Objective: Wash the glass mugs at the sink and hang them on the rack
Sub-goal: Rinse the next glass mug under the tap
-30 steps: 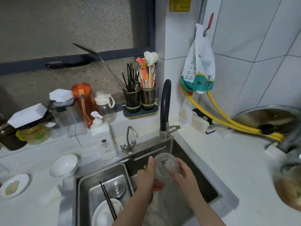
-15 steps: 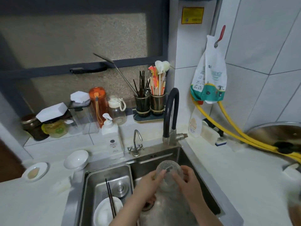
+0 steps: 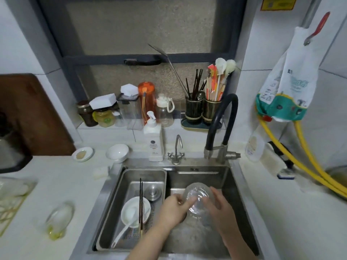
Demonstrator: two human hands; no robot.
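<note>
A clear glass mug (image 3: 197, 197) is held over the right basin of the steel sink (image 3: 242, 186), its mouth turned toward me. My left hand (image 3: 173, 210) grips it from the left, with fingers reaching inside the rim. My right hand (image 3: 218, 209) wraps its right side. Another clear glass mug (image 3: 59, 220) lies on its side on the counter at the left. The black hose tap (image 3: 222, 119) arches above the basin; no water stream is visible.
A steel drain basket (image 3: 129, 177) in the left of the sink holds a white bowl (image 3: 135, 212), spoon, chopsticks and a lid. A soap pump bottle (image 3: 154, 141), small tap (image 3: 176, 151), white bowl (image 3: 117, 152), saucer (image 3: 82, 154), utensil holders (image 3: 202, 109) and jars line the back. Yellow hoses (image 3: 304, 166) run at the right.
The view has swung left and tilted up, bringing the left counter and the lying mug into sight. Both hands still hold the mug over the basin; my left fingers have shifted at its rim.
</note>
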